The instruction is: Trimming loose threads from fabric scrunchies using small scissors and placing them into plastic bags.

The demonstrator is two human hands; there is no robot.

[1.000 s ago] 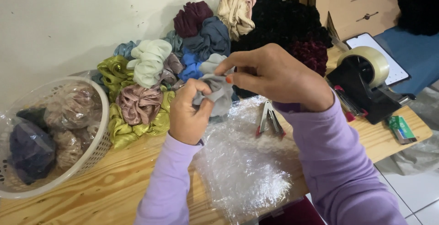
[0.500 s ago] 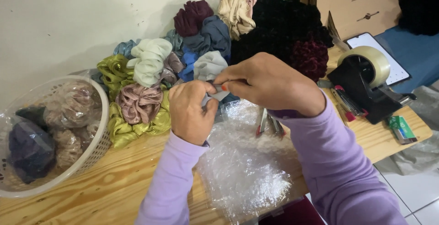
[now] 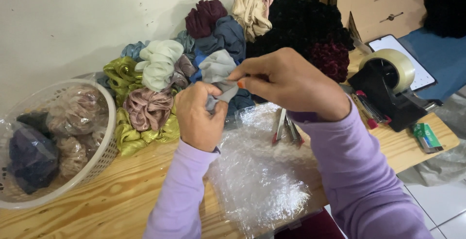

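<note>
Both hands work a grey scrunchie point(image 3: 219, 76) above a sheet of bubble wrap point(image 3: 257, 171) on the wooden table point(image 3: 87, 205). The left hand point(image 3: 200, 117) is closed around its lower end; the right hand point(image 3: 291, 81) pinches the fabric near the top, apparently to hold it taut between them, close over the wrap. Behind lies a pile of scrunchies point(image 3: 233, 35) in green, pink, white, blue, maroon and black, within easy reach. A white mesh basket point(image 3: 104, 156) at the left holds scrunchies sealed in clear bags. At the right stands a black tape dispenser point(image 3: 388, 91) with a pale roll, a small green packet point(image 3: 426, 137) beside it, and a brown carton point(image 3: 383, 1) behind. Scissors point(image 3: 286, 127) rest on the wrap's far edge.
</note>
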